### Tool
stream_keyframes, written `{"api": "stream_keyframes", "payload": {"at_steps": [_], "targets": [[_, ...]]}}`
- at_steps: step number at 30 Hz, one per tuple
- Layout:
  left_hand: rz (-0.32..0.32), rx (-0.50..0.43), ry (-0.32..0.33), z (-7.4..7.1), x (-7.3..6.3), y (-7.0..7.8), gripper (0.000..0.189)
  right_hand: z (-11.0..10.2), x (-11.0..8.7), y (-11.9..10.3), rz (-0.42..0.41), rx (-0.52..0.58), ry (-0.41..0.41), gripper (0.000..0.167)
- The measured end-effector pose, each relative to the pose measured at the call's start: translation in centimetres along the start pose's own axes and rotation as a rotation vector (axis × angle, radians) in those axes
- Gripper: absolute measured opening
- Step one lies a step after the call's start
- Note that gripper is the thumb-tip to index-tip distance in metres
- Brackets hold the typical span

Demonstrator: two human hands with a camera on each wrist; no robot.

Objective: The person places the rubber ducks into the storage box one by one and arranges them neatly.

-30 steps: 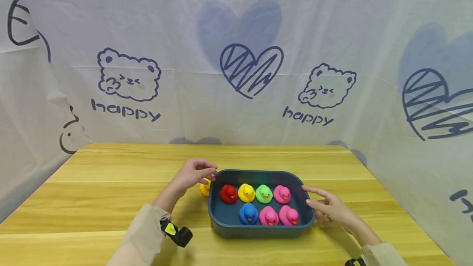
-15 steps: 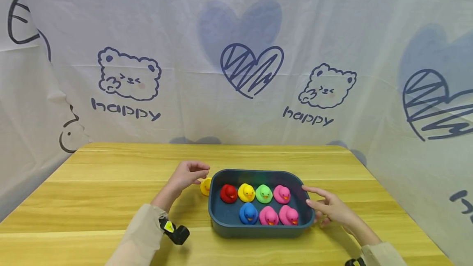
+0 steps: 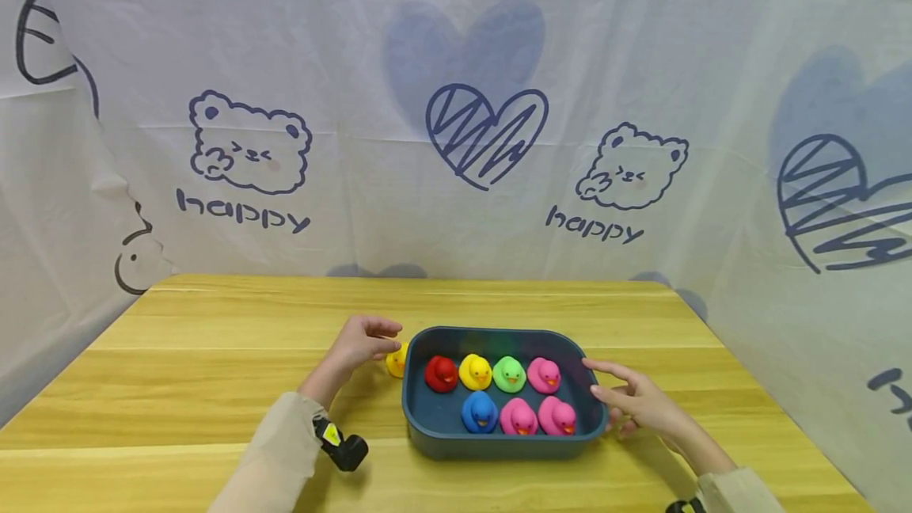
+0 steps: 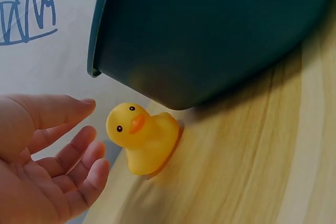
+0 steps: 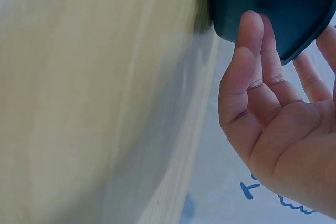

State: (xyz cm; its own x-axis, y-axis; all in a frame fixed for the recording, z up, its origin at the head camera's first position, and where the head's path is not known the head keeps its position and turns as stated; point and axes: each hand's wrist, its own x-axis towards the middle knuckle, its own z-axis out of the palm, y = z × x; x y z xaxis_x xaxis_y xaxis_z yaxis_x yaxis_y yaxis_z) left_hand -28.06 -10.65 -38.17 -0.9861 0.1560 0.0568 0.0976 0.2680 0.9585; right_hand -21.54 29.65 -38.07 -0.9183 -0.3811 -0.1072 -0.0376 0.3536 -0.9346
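Observation:
Just left of a dark teal plastic tub, a yellow rubber duck stands on the table, partly hidden behind the tub's end in the head view. My left hand is beside that duck, thumb and fingers apart and nothing between them; the left wrist view has the fingertips close to the duck's head. At the tub's right end, my right hand holds the rim, with index finger and thumb over the edge and the other fingers against the outer wall.
Inside the tub sit a red duck, another yellow duck, a green duck, a blue duck and three pink ducks. A wooden table carries everything. Behind it hangs a printed curtain.
My left hand has drawn back left from the tub's rim and lowered slightly toward the yellow duck outside. The right hand, tub and ducks stay put.

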Motion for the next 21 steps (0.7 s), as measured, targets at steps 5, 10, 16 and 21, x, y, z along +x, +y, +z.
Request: {"api": "stream_keyframes", "payload": {"at_steps": [5,10,16,21], "targets": [[-0.012,-0.003,-0.024,0.0,0.2,-0.4,0.036,0.0,0.0,0.0,-0.001,-0.003,-0.001,0.059],[-0.039,0.011,-0.062,0.1,0.3,-0.9,0.037,0.0,0.0,0.0,-0.007,-0.005,-0.003,0.059],[-0.065,0.008,-0.083,0.2,0.5,-1.2,0.035,0.0,0.0,0.0,-0.002,-0.002,-0.004,0.058],[-0.072,0.019,-0.092,0.2,0.4,-1.2,0.036,0.0,0.0,-0.1,0.006,-0.002,0.000,0.058]]}}
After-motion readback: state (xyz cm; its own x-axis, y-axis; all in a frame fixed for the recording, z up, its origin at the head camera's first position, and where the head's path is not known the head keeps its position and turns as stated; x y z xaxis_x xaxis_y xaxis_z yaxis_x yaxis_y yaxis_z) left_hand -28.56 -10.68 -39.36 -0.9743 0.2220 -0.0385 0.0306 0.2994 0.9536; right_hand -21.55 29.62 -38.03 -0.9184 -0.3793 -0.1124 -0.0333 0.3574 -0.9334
